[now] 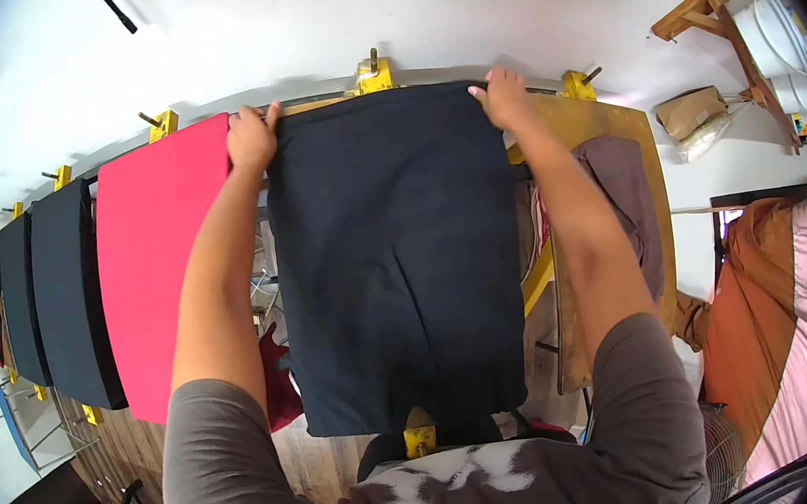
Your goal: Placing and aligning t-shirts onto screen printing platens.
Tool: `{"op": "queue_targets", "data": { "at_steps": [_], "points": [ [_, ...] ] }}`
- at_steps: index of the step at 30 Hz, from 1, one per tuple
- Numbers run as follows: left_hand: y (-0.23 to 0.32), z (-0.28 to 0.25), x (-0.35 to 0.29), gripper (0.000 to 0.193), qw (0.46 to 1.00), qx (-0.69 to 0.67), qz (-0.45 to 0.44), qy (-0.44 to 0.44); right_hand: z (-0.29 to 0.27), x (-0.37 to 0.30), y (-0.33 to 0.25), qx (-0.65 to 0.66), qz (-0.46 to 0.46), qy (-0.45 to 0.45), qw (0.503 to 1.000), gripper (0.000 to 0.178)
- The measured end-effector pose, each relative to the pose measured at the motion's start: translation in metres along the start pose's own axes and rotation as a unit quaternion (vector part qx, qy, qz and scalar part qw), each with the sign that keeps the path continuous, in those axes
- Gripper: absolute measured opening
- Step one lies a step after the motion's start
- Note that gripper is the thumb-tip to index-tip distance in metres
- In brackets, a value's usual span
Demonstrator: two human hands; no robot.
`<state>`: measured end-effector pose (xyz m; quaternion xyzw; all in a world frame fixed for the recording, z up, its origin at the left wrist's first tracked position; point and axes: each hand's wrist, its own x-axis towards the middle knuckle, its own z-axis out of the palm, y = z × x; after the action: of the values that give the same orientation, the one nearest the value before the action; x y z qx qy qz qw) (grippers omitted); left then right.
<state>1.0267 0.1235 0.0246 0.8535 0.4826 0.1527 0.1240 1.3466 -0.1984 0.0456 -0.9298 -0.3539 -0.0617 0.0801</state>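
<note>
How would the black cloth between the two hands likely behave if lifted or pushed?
The black cloth would probably hang floppy off its support, since soft folds run down its lower middle. Pushed, it would likely wrinkle rather than tip or roll, as it lies broad and sheet-like. It may feel light for its size, judging by its thin-looking, creased surface.

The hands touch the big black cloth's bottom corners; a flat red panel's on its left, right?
Not bottom: the head view shows the left hand and right hand at the top corners of the big black cloth, the flat red panel on its left.
</note>
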Motion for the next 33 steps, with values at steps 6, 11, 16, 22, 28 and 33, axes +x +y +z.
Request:
{"op": "queue_targets", "data": {
  "at_steps": [6, 11, 16, 22, 28, 33],
  "points": [
    [-0.007, -0.078, -0.145, 0.019, 0.948, -0.241, 0.148, 0.145, -0.077, -0.183, -0.038, 0.188, -0.063, 0.122, 0.972, 0.049],
    [-0.061, -0.149, -0.349, 0.013, 0.931, -0.365, -0.031, -0.002, -0.112, -0.402, -0.025, 0.31, 0.1, 0.037, 0.945, 0.046],
    [-0.123, -0.132, -0.514, 0.042, 0.938, -0.317, -0.092, -0.105, -0.103, -0.548, -0.017, 0.198, 0.236, -0.173, 0.936, 0.056],
    [-0.117, -0.155, -0.532, 0.055, 0.925, -0.293, -0.154, -0.187, -0.119, -0.558, -0.023, 0.195, 0.195, -0.139, 0.951, 0.059],
    [-0.149, -0.149, -0.54, 0.033, 0.887, -0.408, -0.192, -0.103, -0.111, -0.568, 0.009, 0.294, 0.204, -0.062, 0.932, 0.045],
    [-0.177, -0.178, -0.538, 0.028, 0.892, -0.404, -0.186, -0.086, -0.131, -0.563, 0.041, 0.21, 0.211, -0.036, 0.954, 0.046]
  ]
}}
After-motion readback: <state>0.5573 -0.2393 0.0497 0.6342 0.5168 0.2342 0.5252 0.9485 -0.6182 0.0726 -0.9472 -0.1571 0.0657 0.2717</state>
